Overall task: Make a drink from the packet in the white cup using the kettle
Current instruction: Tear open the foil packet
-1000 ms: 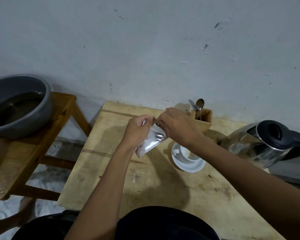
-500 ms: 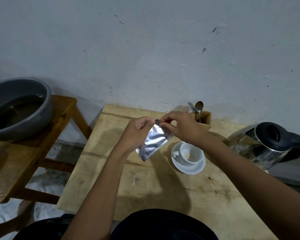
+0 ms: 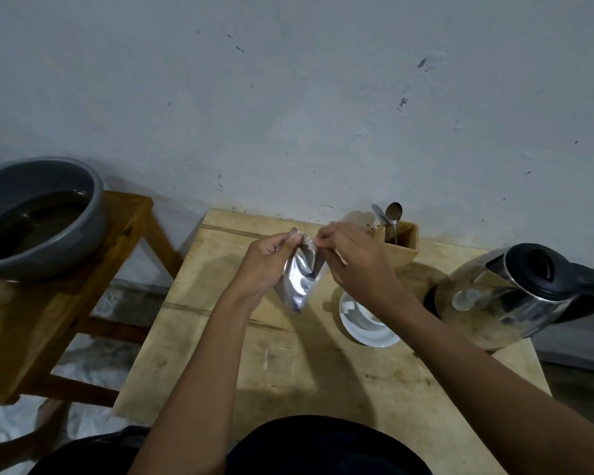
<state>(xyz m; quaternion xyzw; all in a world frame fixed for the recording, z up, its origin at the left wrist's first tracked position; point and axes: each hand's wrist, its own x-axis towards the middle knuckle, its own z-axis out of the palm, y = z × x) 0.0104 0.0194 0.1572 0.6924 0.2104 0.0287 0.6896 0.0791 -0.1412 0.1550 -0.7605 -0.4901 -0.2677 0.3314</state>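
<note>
A silver foil packet (image 3: 300,279) hangs above the wooden table (image 3: 288,365), held by its top edge. My left hand (image 3: 266,265) pinches the top left corner and my right hand (image 3: 352,258) pinches the top right, the two hands close together. The white cup (image 3: 366,315) stands on a white saucer (image 3: 371,334) just right of the packet, partly hidden under my right wrist. A steel kettle (image 3: 515,293) with a black lid stands at the table's right edge.
A wooden holder (image 3: 403,246) with two spoons (image 3: 391,216) sits at the back of the table by the wall. A grey basin (image 3: 31,221) of dark water rests on a wooden stool (image 3: 66,303) to the left.
The packet has turned from slanted to hanging almost straight down, and both hands have shifted slightly along its top edge. The cup is more covered by my right wrist than half a second ago.
</note>
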